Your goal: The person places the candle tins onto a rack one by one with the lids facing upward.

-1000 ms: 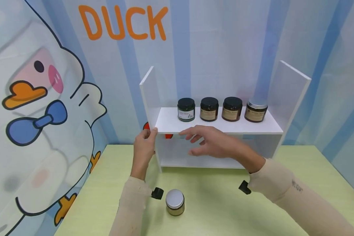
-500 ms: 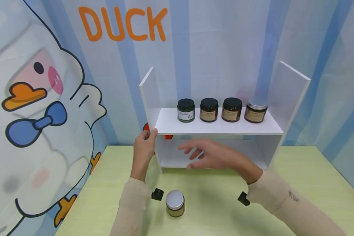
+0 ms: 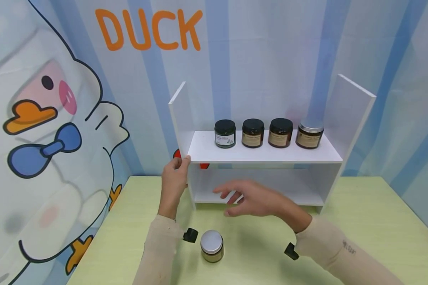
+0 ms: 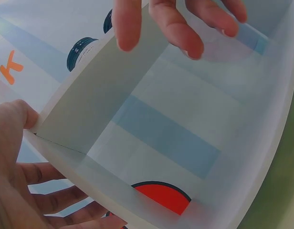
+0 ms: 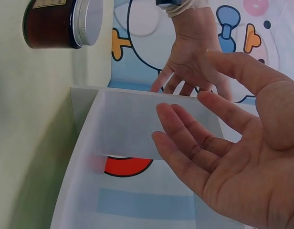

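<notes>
A white two-tier shelf (image 3: 265,158) stands on the table. At its left side panel, my left hand (image 3: 174,178) grips the front edge, thumb in front and fingers along the outer face, as the left wrist view also shows. My right hand (image 3: 253,198) hovers before the lower tier with loosely bent fingers, holding nothing. Below it, nearer to me, a jar with a silver lid (image 3: 212,245) stands upright on the table. The upper tier carries a row of jars: a green one with a black lid (image 3: 225,133), two brown ones with black lids, and a brown one with a silver lid (image 3: 309,134).
The pale green table (image 3: 371,229) spreads around the shelf. Behind it hangs a blue striped cloth (image 3: 271,59) printed with a duck and orange letters. A black wrist device (image 3: 190,235) sits at the left sleeve, close to the lone jar.
My right hand has come down and toward me, from the upper tier's front edge to before the lower tier. The left hand and the jars stay put.
</notes>
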`<action>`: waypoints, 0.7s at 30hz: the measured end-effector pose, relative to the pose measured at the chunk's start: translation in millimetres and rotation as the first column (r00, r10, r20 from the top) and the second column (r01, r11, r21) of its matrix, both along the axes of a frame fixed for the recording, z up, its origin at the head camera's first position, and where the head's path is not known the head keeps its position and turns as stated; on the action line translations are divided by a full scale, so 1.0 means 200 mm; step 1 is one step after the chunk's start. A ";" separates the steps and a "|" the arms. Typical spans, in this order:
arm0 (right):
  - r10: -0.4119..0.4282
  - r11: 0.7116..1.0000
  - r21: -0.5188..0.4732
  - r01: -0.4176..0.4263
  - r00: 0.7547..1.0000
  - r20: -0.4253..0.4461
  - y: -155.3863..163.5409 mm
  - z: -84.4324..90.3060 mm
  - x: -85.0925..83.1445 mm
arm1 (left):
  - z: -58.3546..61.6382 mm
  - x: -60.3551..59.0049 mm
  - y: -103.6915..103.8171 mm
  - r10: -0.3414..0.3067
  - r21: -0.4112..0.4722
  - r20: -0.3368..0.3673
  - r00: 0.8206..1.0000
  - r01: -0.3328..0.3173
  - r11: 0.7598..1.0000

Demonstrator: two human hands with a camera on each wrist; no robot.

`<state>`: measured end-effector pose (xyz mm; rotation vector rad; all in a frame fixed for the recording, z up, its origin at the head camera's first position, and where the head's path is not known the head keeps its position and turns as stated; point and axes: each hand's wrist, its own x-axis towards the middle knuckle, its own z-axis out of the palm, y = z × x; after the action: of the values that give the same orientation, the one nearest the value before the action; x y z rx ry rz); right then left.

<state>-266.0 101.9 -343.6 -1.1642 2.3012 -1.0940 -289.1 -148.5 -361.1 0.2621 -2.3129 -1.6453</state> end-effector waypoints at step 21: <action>0.010 0.996 0.092 -0.016 0.998 0.069 -0.10 -0.17 0.04 | -0.01 0.00 -0.01 -0.004 0.009 -0.018 1.000 0.004 1.000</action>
<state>-257.8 82.9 -377.0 -1.0883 2.2632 -0.9951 -289.1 -149.9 -362.9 0.2435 -2.2950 -1.6539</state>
